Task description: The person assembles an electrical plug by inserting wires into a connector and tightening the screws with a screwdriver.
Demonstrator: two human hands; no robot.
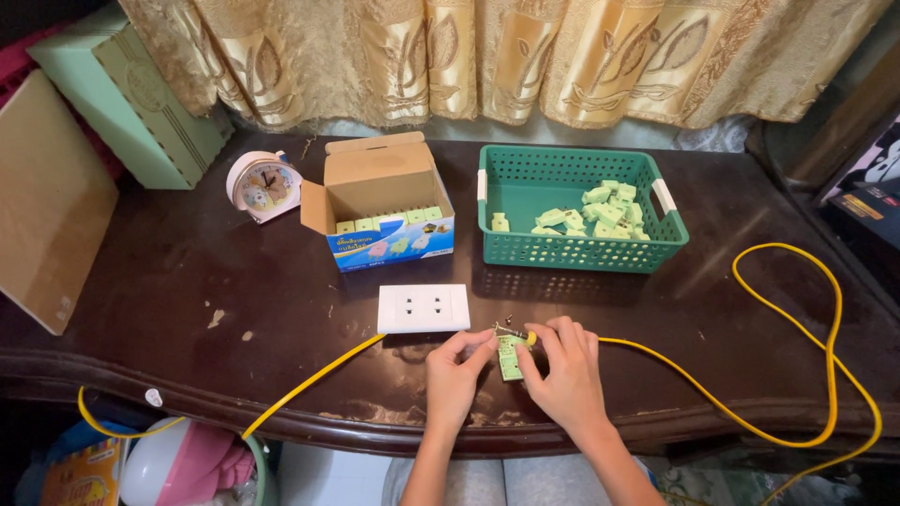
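At the near edge of the dark wooden table (pixel 187 281), both hands meet over a small pale-green socket module (pixel 510 360). The left hand (pixel 454 379) comes in from the left, its thumb and forefinger pinching the module's left side near the top; the right hand (pixel 566 375) comes in from the right, fingers curled and pressed close together, their tips on the module's right edge and upper end. The module thus sits between the two sets of fingertips, held just above the tabletop (whether it touches the wood cannot be told). A yellow cable (pixel 797 309) reaches the module from the right after a wide loop, and another run of it leaves to the left and drops over the near edge. Just beyond the hands lies a white socket faceplate (pixel 423 308). Farther off stand an open cardboard box (pixel 380 201) with a row of green modules, and to its right a green plastic basket (pixel 525 187) holding a loose heap of them. A small pink alarm clock (pixel 262 185) stands left of the box.
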